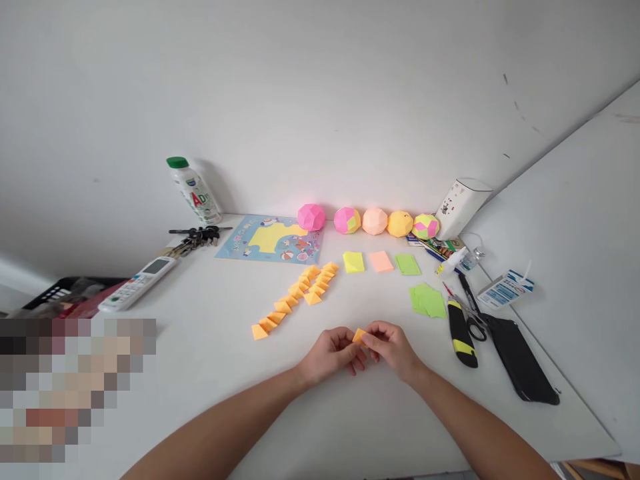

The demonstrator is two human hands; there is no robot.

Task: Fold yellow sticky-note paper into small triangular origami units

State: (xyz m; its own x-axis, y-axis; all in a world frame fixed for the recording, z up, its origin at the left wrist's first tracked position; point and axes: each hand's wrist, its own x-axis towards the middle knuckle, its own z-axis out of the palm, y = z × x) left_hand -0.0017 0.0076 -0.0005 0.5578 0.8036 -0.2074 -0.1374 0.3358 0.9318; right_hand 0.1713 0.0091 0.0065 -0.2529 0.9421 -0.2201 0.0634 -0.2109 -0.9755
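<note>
Between my two hands, just above the white table, is a small folded piece of orange paper (359, 335). My left hand (334, 352) pinches its left side with thumb and fingers. On its right side, the thumb and fingers of my right hand (391, 345) are closed on the same piece. Beyond my left hand, two slanting rows of folded orange paper pieces (284, 305) lie overlapping on the table. Farther back sit a yellow paper stack (354, 262), a peach paper stack (381, 261) and a green paper stack (409, 265). Green folded paper (427, 301) lies to the right.
Several paper balls, among them a pink ball (311, 217), line the wall. At right lie a utility knife (463, 333), scissors (475, 325), a black pouch (520, 360) and a drink carton (506, 289). At left are a bottle (195, 191), keys (197, 239) and a remote (137, 285).
</note>
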